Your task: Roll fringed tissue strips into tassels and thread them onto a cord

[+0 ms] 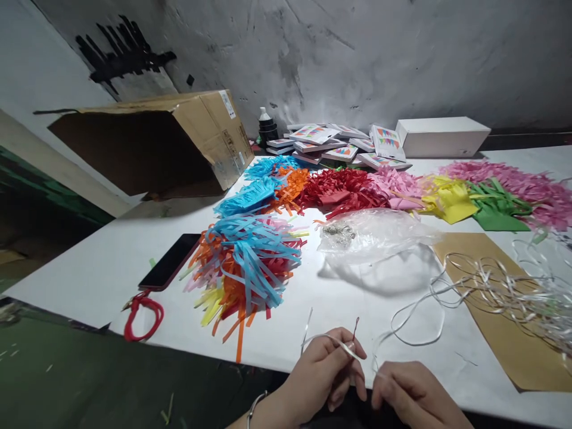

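My left hand (328, 366) is at the table's front edge, thumb and fingers pinched on a thin white ribbon (333, 338). A thin dark red, wire-like piece (356, 328) sticks up from the same fingertips; its exact kind is unclear. To the right, my right hand (413, 390) is closed, fingers curled, on the ribbon's other stretch. From there the ribbon loops up to a loose tangle of white ribbon (487, 280) on a brown paper sheet (487, 333). A pile of blue, orange and yellow paper tassels (250, 256) lies left of my hands.
A clear plastic bag (379, 229) lies mid-table, before rows of coloured fringed paper (339, 187). Flat printed boxes (322, 140) and a white box (442, 137) stand by the wall. At left are an open cardboard box (214, 131), a phone (172, 262) and its red cord (154, 316).
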### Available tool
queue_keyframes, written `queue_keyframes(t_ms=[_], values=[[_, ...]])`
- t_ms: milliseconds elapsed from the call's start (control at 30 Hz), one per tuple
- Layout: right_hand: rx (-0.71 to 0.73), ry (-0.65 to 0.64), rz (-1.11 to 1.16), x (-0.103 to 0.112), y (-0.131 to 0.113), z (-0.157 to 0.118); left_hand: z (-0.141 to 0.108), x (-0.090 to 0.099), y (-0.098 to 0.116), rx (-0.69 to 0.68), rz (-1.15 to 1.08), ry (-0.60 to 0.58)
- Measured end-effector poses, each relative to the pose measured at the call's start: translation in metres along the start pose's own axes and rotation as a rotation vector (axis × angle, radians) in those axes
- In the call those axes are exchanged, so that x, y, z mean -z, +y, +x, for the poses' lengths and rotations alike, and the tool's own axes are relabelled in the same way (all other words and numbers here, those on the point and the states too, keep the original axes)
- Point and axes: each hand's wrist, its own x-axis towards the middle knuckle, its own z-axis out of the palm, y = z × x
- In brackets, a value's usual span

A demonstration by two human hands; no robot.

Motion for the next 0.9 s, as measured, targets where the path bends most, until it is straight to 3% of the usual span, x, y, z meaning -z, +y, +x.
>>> queue_keyframes(t_ms=[333, 667, 900], values=[[-0.028, 0.227, -0.105, -0.011, 0.014, 0.010, -0.005, 0.007, -0.001, -0.064, -0.014, -0.069], [0.022, 0.202, -0.169, -0.008, 0.015, 0.008, -0.018, 0.010, 0.012, -0.162, 0.454, 0.045], [0.035, 0.223, -0.189, -0.012, 0.021, 0.007, -0.018, 0.007, 0.014, -0.137, 0.378, 0.017]])
